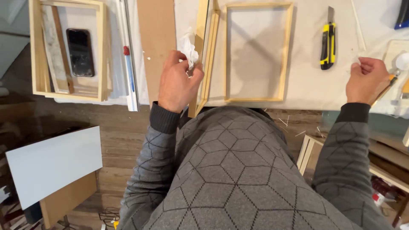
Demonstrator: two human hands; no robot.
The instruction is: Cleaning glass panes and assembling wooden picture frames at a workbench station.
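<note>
Here, the person leans over a cloth-covered work table [306, 85], grey patterned sleeves reaching out on both sides. The left hand [178, 81] is closed around a crumpled white rag [187, 49], fingers curled tight with the wad sticking out above the knuckles. That rag presses against the long side of a pale wooden frame [203, 64] that stands tilted on its edge, its lower corner hanging just over the table's near edge. Just beside it, lying flat on the cloth, is a second wooden frame [257, 100], empty in the middle.

The right hand [367, 79] sits well apart, near the table's right end, loosely fisted around a thin stick-like tool [385, 89] with a wooden handle; its tip is too small to make out. Between the two hands, beyond the flat frame, lies a yellow and black utility knife [327, 44], untouched.

Further left, a brown board [155, 38] rests on the table, and past it a stack of frames [36, 51] holds a dark phone [80, 52]. A white panel [53, 164] leans down by the wooden floor [123, 132] at the lower left.
</note>
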